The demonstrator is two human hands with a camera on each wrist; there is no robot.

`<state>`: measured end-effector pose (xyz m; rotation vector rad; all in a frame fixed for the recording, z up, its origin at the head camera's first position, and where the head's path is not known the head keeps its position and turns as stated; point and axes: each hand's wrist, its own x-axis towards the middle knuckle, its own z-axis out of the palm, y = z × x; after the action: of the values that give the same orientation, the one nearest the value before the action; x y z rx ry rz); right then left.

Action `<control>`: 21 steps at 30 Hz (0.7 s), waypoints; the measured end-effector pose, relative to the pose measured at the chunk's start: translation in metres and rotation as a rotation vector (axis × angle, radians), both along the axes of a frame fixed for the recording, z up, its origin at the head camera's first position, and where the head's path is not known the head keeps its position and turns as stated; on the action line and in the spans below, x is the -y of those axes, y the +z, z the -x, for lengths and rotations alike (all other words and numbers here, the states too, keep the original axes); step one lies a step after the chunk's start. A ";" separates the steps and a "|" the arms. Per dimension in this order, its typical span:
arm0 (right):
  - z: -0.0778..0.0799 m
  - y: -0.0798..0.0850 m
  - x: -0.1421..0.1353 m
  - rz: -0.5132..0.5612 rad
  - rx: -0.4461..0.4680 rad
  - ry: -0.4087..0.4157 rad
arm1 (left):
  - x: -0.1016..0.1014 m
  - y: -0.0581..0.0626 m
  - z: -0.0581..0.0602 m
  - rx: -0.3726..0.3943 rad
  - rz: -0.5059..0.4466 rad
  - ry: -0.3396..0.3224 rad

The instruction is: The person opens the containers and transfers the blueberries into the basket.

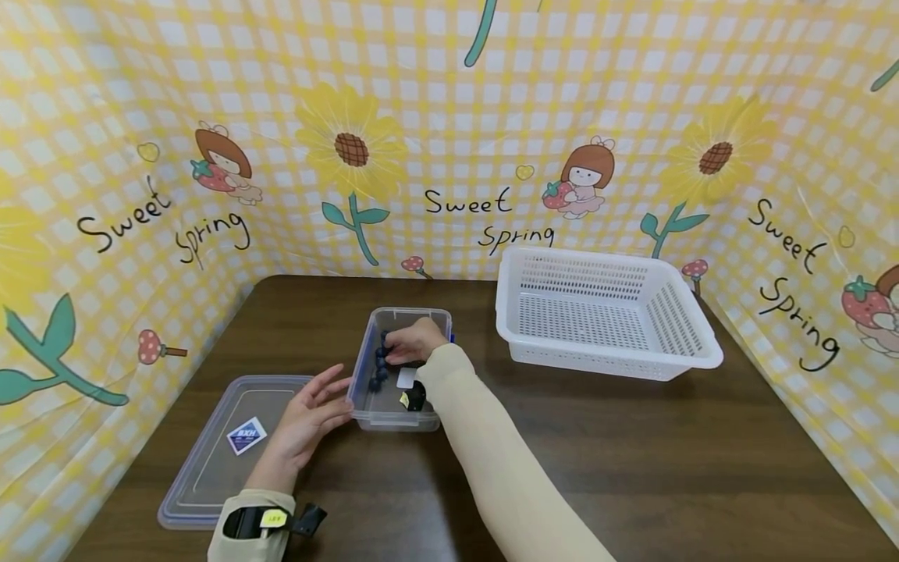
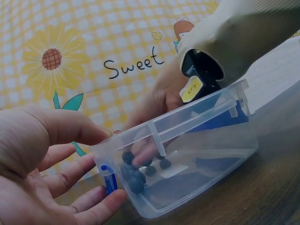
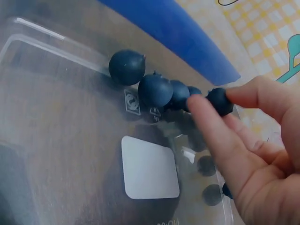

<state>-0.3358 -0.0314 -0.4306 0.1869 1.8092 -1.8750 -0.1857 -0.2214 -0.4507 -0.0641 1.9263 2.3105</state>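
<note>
Inside the clear plastic box (image 1: 399,422), my right hand (image 1: 419,340) pinches a dark blueberry (image 3: 220,101) between thumb and fingers near the far end. Several more blueberries (image 1: 380,375) lie along the box's left wall, and a row of them (image 3: 155,90) shows beside the held one in the right wrist view. My left hand (image 1: 309,421) rests its extended fingers against the box's left side. In the left wrist view, its fingertips are at the rim and around the blue latch (image 2: 109,180). A white square label (image 3: 150,168) is on the box floor.
A clear lid (image 1: 204,476) with a blue-and-white sticker (image 1: 246,435) lies on the brown table (image 1: 632,468), left of the box and partly under the left forearm. To the back right stands a white perforated basket (image 1: 597,355). A yellow checked cloth (image 1: 449,101) surrounds the table.
</note>
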 end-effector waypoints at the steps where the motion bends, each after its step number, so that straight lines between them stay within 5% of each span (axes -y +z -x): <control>1: 0.000 0.001 0.000 0.027 0.006 0.002 | 0.000 0.000 0.000 0.002 0.002 0.001; 21: 0.007 0.020 -0.012 0.138 0.002 0.060 | 0.002 -0.004 0.003 0.010 0.012 -0.008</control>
<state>-0.3432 -0.0199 -0.4106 0.0841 1.6584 -1.9469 -0.1884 -0.2229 -0.4542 -0.0694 1.9317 2.2897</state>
